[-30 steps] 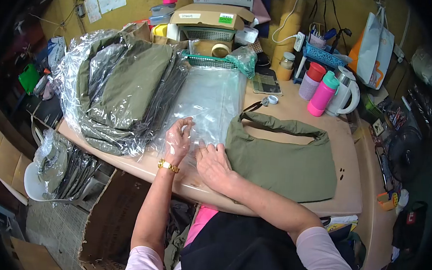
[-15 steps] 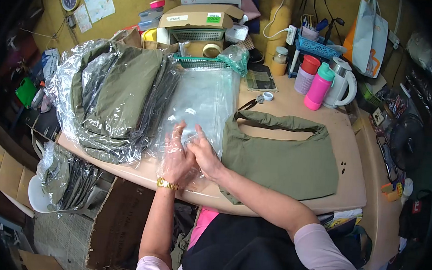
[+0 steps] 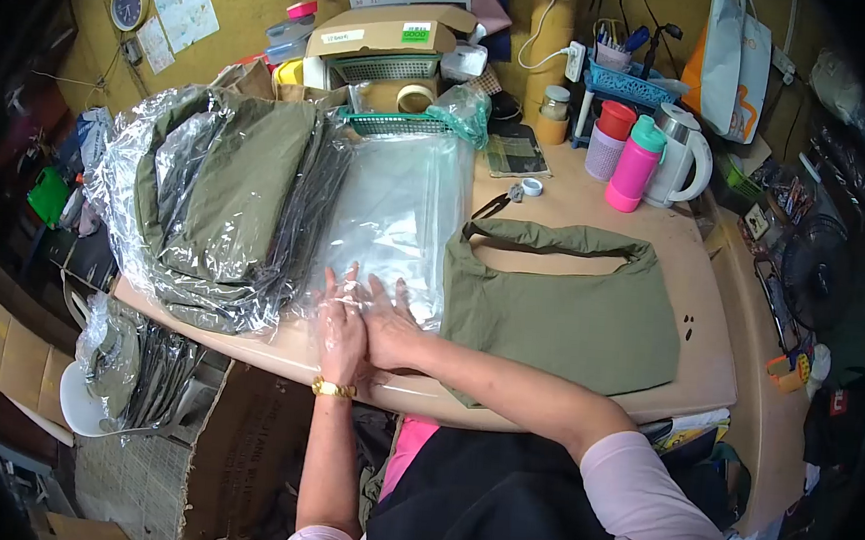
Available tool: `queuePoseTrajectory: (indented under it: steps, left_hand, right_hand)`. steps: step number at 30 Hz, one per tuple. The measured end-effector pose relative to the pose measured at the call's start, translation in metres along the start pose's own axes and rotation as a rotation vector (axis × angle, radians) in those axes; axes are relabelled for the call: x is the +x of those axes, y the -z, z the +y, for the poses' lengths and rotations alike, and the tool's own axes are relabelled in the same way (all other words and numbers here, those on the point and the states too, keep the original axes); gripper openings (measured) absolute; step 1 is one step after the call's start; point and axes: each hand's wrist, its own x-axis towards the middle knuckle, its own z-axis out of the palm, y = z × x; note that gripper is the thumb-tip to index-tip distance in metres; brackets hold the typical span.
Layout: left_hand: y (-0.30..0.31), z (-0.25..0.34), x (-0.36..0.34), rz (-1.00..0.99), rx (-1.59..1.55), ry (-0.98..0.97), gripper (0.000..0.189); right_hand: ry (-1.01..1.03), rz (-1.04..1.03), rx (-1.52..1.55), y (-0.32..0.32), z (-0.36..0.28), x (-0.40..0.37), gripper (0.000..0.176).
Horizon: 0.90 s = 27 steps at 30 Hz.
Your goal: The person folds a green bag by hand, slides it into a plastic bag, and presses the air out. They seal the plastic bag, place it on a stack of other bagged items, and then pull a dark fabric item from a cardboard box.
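Note:
A stack of clear plastic bags (image 3: 387, 202) lies flat in the middle of the table. My left hand (image 3: 340, 329), with a gold watch at the wrist, rests at the stack's near end with its fingers stretched forward. Right beside it, my right hand (image 3: 390, 329) has its fingers spread over the plastic. The two hands are side by side, close to the table's front edge. To their right lies an olive green shoulder bag (image 3: 559, 324), spread flat with its strap looped at the top. On the left is a pile of similar green bags (image 3: 242, 192) in clear plastic.
Behind the stack are a green basket (image 3: 392, 125) and a cardboard box (image 3: 389, 31). Black snips (image 3: 491, 205), a pink bottle (image 3: 635, 164), a red-lidded cup (image 3: 610, 142) and a kettle (image 3: 673, 156) stand or lie at the back right. An open carton (image 3: 239, 457) is below the table.
Both hands have come down onto the near end of the plastic; before, they were raised and touching each other. The green shoulder bag lies as it did.

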Motion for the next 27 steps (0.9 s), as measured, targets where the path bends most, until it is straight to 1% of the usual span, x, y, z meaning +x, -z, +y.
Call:
queuePoseTrajectory:
  steps: [1,2,3,4,5,6,7,9,10,11,12,13,14,15,16,17,18,19,20,21,23,24,25,26,27]
  left_hand:
    - [0.001,0.001,-0.01,-0.016,-0.001,-0.02,0.041]
    - [-0.001,-0.003,-0.02,0.012,-0.082,-0.016,0.041]
    - [-0.001,-0.009,-0.03,0.04,-0.163,-0.01,0.041]
    - [0.003,-0.012,-0.041,0.039,-0.159,-0.012,0.041]
    - [0.009,-0.014,-0.052,0.063,-0.521,0.123,0.04]
    - [0.012,-0.016,-0.063,0.086,-0.885,0.26,0.04]
    - [0.013,-0.024,-0.067,0.211,-0.825,0.333,0.034]
    - [0.026,-0.037,-0.074,0.175,-0.688,0.266,0.033]
    - [0.025,-0.038,-0.073,0.177,-0.688,0.265,0.033]
    - [0.021,-0.038,-0.073,0.225,-0.565,0.241,0.033]
    - [0.018,-0.039,-0.074,0.27,-0.443,0.22,0.035]
    - [0.019,-0.043,-0.074,0.271,-0.447,0.225,0.035]
    - [0.024,-0.049,-0.075,0.109,-0.192,0.223,0.025]
    - [0.028,-0.051,-0.075,-0.053,0.064,0.212,0.042]
    - [0.027,-0.049,-0.075,0.0,-0.105,0.184,0.036]
    - [0.028,-0.048,-0.076,0.004,-0.104,0.182,0.036]
    - [0.036,-0.034,-0.077,0.076,-0.131,0.178,0.024]
    - [0.042,-0.025,-0.078,0.146,-0.156,0.174,0.03]
    - [0.044,-0.021,-0.077,0.15,-0.157,0.174,0.03]
    - [0.043,-0.018,-0.077,0.15,-0.11,0.169,0.027]
    - [0.037,-0.014,-0.083,0.143,-0.065,0.172,0.025]
    - [0.033,-0.015,-0.085,0.148,-0.069,0.068,0.026]
    - [0.035,-0.003,-0.08,0.162,-0.075,-0.04,0.031]
    - [0.048,0.01,-0.083,-0.027,0.011,0.181,0.033]
    - [0.046,0.008,-0.082,-0.027,0.014,0.176,0.033]
  right_hand:
    - [0.069,-0.056,-0.189,0.0,0.001,0.001,0.063]
    - [0.103,-0.042,-0.314,-0.021,0.016,0.012,0.069]
    - [0.103,-0.039,-0.311,-0.024,0.022,0.021,0.069]
    - [0.071,-0.035,-0.281,-0.019,0.028,0.034,0.07]
    - [0.041,-0.031,-0.254,-0.015,0.032,0.044,0.071]
    - [-0.083,0.031,-0.172,-0.015,0.032,0.051,0.073]
    - [-0.08,0.032,-0.173,-0.014,0.032,0.049,0.073]
    - [-0.097,0.067,-0.054,-0.013,0.028,0.043,0.065]
    - [-0.002,-0.056,-0.093,-0.003,0.013,0.036,0.065]
    - [-0.023,-0.239,-0.013,0.004,-0.009,0.032,0.068]
    - [-0.021,-0.287,0.02,0.003,-0.019,0.026,0.068]
    - [-0.019,-0.337,0.05,0.005,-0.025,0.021,0.068]
    - [-0.01,-0.312,-0.152,0.011,-0.023,0.015,0.066]
    - [-0.012,-0.313,-0.15,0.013,-0.019,0.017,0.066]
    - [-0.036,-0.234,-0.149,0.016,-0.014,0.023,0.067]
    - [-0.058,-0.159,-0.148,0.017,-0.011,0.027,0.069]
    - [-0.07,-0.177,-0.177,0.022,-0.019,0.027,0.068]
    - [-0.07,-0.175,-0.173,0.016,-0.027,0.024,0.068]
    - [-0.041,-0.219,-0.112,0.009,-0.037,0.017,0.068]
    - [-0.013,-0.265,-0.054,0.004,-0.043,0.013,0.067]
    - [-0.037,-0.29,-0.06,0.006,-0.038,0.013,0.07]
    - [-0.073,-0.293,-0.101,0.028,-0.034,0.01,0.069]
    - [-0.103,-0.29,-0.149,0.043,-0.031,0.011,0.069]
    - [-0.08,-0.239,-0.209,0.024,-0.02,0.015,0.068]
    - [-0.081,-0.233,-0.207,0.01,-0.02,0.015,0.068]
